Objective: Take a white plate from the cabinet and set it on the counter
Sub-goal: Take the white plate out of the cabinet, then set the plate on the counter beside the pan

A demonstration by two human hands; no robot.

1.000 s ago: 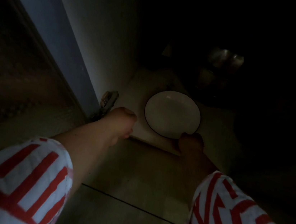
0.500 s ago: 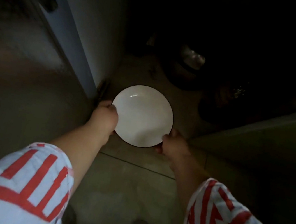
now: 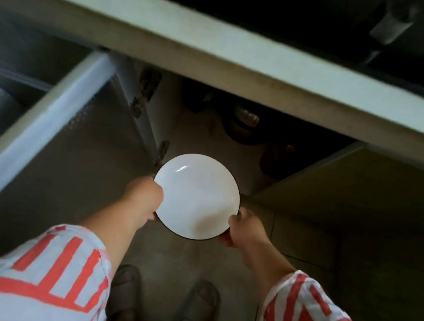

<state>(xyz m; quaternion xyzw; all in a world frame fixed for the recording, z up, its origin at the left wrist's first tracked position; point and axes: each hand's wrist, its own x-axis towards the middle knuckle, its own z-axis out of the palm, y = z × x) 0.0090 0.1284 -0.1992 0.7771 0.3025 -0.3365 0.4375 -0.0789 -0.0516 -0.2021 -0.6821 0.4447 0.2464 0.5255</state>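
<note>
The white plate (image 3: 196, 196) is out of the open cabinet (image 3: 210, 122) and held level over the floor, left hand (image 3: 144, 196) closed on its rim at 8 o'clock, right hand (image 3: 241, 227) closed on it at 4 o'clock. The carrying step looks underway; next it likely needs lifting up toward 12 o'clock, clearing the table (image 3: 220, 45) edge

The plate (image 3: 196, 197) at the centre of the frame is white with a thin dark rim. Both sleeves (image 3: 28, 275) at the bottom corners are white with red-orange stripes. The counter edge (image 3: 220, 51) across the top is pale greenish-white. The slippers (image 3: 123, 290) at bottom centre are grey-beige.
</note>
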